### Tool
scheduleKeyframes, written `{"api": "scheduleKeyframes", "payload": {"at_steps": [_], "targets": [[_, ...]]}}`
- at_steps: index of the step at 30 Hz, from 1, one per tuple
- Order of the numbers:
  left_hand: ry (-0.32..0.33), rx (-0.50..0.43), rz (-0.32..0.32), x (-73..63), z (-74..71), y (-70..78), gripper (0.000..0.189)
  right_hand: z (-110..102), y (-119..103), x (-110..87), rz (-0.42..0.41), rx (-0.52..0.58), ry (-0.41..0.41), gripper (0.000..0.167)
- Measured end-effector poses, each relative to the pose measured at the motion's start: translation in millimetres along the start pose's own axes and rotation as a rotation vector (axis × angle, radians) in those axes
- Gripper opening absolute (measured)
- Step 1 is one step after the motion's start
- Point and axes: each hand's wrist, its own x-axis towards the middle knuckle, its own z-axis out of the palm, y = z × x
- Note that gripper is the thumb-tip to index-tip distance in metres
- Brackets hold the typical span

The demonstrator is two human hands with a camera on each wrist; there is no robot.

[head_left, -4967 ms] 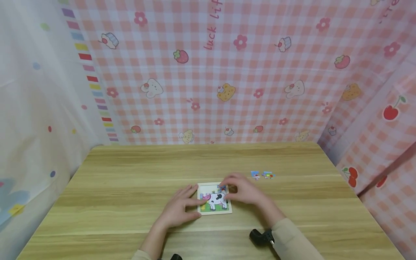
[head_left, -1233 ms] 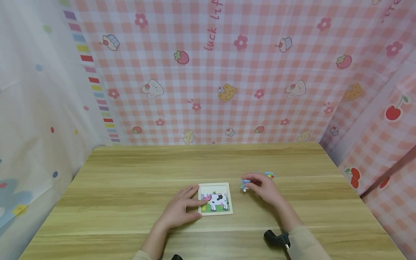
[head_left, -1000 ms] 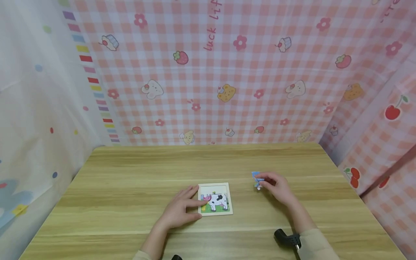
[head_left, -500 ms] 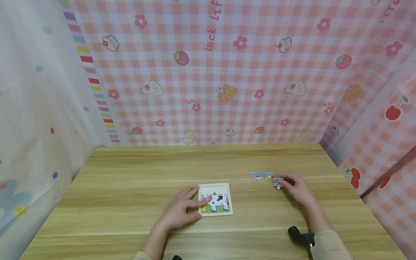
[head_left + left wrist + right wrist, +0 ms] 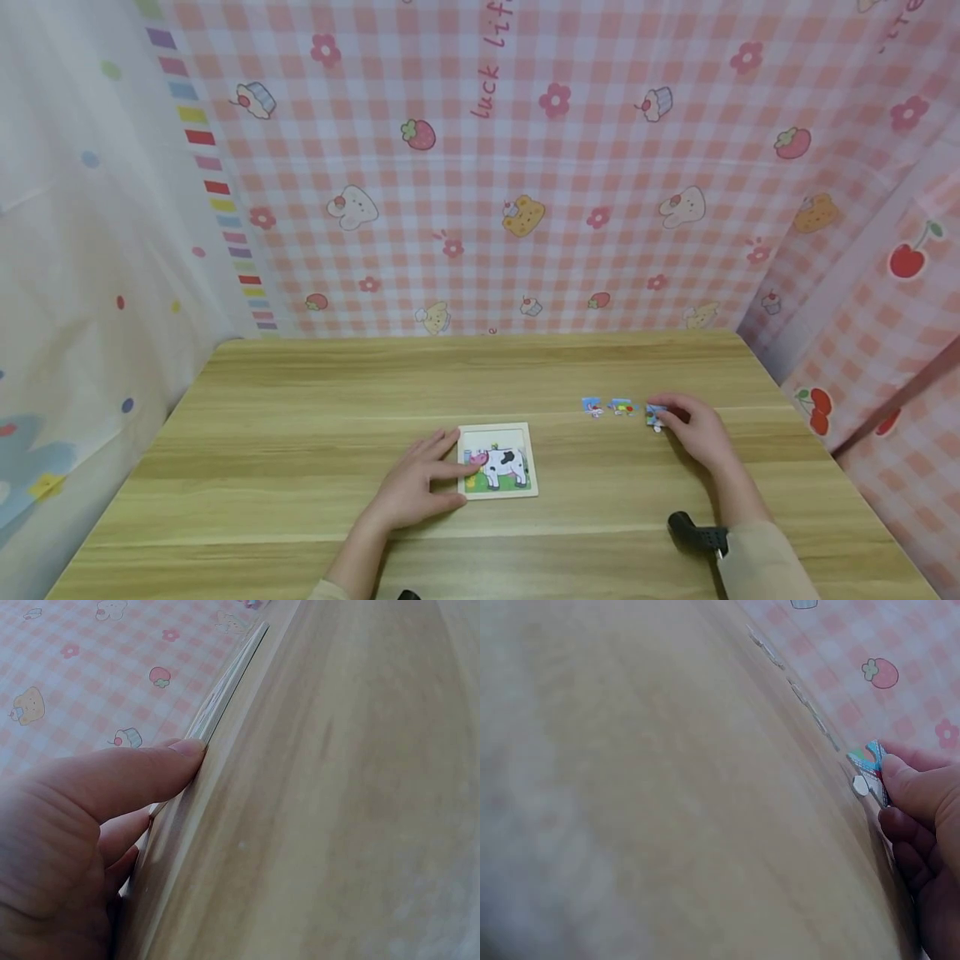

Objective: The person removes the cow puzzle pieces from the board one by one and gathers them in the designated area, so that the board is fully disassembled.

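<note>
A wooden-framed jigsaw puzzle with a spotted cow lies on the table; its upper part shows a pale bare base. My left hand rests at the frame's left side, thumb at the near corner and index finger reaching over the cow's head. In the left wrist view the thumb touches the frame's edge. Farther right, my right hand pinches a puzzle piece between thumb and fingers. The right wrist view shows this blue, red and white piece tilted close over the tabletop.
Two loose puzzle pieces lie flat in a row left of the right hand: a blue one and a blue-green one. Patterned curtains stand behind and beside the wooden table. A black wrist camera sits at the right sleeve.
The right hand has carried the puzzle piece from the frame's upper right, past the two loose pieces, to their right, nearer the table. The left hand has stayed at the frame.
</note>
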Motion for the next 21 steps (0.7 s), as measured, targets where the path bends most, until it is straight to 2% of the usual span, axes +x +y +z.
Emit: {"api": "scheduleKeyframes", "payload": {"at_steps": [5,21], "targets": [[0.001,-0.005,-0.001,0.0,-0.8,1.4,0.042,1.1,4.5,5.2,0.003,-0.019,-0.026,0.022],[0.006,-0.022,-0.003,-0.7,-1.3,3.3,0.041,5.7,7.8,17.3,-0.008,-0.056,-0.014,0.016]]}}
